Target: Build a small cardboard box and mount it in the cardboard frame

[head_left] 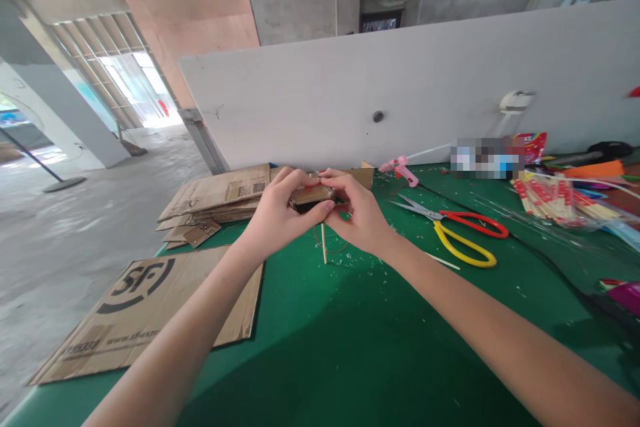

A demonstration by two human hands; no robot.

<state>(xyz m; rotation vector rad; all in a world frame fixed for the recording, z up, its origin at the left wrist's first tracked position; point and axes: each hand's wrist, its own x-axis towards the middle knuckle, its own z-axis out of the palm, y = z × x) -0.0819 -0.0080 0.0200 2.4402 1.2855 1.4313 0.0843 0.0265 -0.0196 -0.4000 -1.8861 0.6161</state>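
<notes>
Both of my hands are closed around a small brown cardboard piece (313,196), held up over the green table. My left hand (284,208) grips its left end, and my right hand (354,208) grips its right end. My thumbs are at the near side and my fingers curl over the top, so much of the piece is hidden. Below it a thin wooden stick (324,244) points down, beside a thin brown loop of cord or wire (340,250). Whether the stick is fixed to the cardboard I cannot tell.
Scissors (445,219) with red and yellow handles lie right of my hands. Behind them is a pink glue gun (401,169) with a black cord. Flat cardboard sheets (215,197) are stacked at left, with a printed sheet (200,297) nearer. Wrapped sticks (547,201) lie far right. A white panel (310,100) stands behind.
</notes>
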